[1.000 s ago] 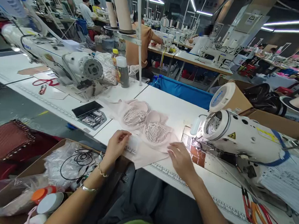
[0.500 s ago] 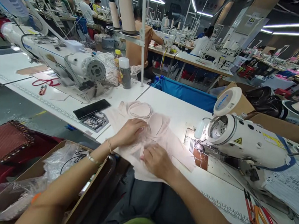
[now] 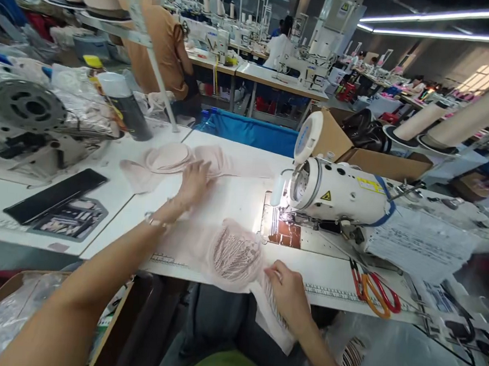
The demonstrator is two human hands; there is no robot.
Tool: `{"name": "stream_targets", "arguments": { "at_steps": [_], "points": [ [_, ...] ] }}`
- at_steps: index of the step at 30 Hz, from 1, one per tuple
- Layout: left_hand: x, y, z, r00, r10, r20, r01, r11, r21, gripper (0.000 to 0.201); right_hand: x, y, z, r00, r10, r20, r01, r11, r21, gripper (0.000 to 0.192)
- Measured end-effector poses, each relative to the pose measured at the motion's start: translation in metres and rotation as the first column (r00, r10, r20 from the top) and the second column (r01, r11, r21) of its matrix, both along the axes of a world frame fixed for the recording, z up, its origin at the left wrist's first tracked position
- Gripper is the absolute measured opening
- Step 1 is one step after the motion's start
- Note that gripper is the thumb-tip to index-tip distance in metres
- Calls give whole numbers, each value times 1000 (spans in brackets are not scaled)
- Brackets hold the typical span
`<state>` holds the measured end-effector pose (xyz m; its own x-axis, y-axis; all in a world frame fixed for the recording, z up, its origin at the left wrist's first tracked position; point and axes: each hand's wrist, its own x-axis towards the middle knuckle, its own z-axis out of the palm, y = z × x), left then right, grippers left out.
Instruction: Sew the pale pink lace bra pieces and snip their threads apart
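Note:
A pale pink bra piece [image 3: 236, 253] with a lace-patterned cup lies at the table's front edge, its strip hanging over toward my lap. My right hand [image 3: 288, 294] pinches its right side between thumb and fingers. Farther back, my left hand [image 3: 194, 185] rests with outstretched, slightly blurred fingers on pale pink fabric with cups [image 3: 211, 158]. Left of that hand lies a smooth round cup [image 3: 170, 156] on the same pink material. The sewing machine [image 3: 338, 190] stands right of both hands, its lamp lighting the needle area.
Orange-handled scissors [image 3: 374, 299] lie at the right by the machine. A black flat case [image 3: 57, 195], a spray can [image 3: 123, 105] and another machine [image 3: 30, 117] are at the left. Behind the table hangs a blue cloth bin [image 3: 251, 131]. A co-worker in brown [image 3: 155, 42] sits beyond.
My view has turned right. The pink pieces, bunched together under both hands before, are now apart: the cups lie farther back under my left hand, the lace bra piece in front at my right.

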<state>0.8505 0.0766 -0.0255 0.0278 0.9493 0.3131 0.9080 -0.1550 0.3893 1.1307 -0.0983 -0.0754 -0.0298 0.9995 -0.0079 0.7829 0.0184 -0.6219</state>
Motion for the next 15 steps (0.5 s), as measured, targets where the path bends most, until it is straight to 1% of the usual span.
{"name": "stream_targets", "arguments": {
  "at_steps": [1, 2, 3, 4, 5, 6, 7, 8, 9, 11, 13, 15],
  "points": [
    [10, -23, -3, 998, -66, 22, 66, 998, 16, 40, 6, 1, -3, 988, -90, -127, 96, 995, 41, 33],
    [19, -49, -8, 992, -122, 34, 122, 993, 0, 32, 9, 1, -6, 955, -168, -243, 192, 978, 78, 36],
    [29, -77, -15, 980, -191, 62, 194, 980, -47, 32, 10, 1, -8, 912, -229, -340, 278, 955, 103, 37],
    [37, -104, -22, 942, -286, 176, 313, 937, -154, 37, 8, 1, -11, 869, -269, -415, 342, 933, 111, 37],
    [44, -128, -30, 882, -353, 311, 434, 867, -247, 40, 4, 0, -13, 833, -289, -471, 380, 919, 108, 36],
    [50, -147, -38, 813, -371, 449, 524, 802, -288, 38, -3, -1, -15, 810, -286, -512, 384, 919, 93, 34],
    [56, -162, -44, 746, -355, 563, 580, 762, -287, 35, -10, -2, -16, 800, -253, -544, 345, 936, 73, 32],
    [60, -172, -50, 693, -315, 648, 602, 748, -280, 34, -17, -4, -18, 796, -200, -571, 285, 957, 62, 30],
    [64, -177, -54, 657, -248, 712, 593, 753, -285, 34, -24, -6, -19, 799, -127, -589, 192, 980, 49, 29],
    [71, -179, -59, 620, -87, 779, 525, 784, -330, 35, -31, -8, -19, 799, -7, -601, 27, 999, 25, 29],
    [75, -178, -61, 584, 60, 810, 461, 797, -391, 36, -28, -8, -16, 804, 70, -590, -106, 994, -25, 30],
    [77, -179, -62, 522, 162, 837, 435, 794, -425, 38, -20, -6, -11, 809, 116, -576, -185, 981, -62, 32]
  ]
}}
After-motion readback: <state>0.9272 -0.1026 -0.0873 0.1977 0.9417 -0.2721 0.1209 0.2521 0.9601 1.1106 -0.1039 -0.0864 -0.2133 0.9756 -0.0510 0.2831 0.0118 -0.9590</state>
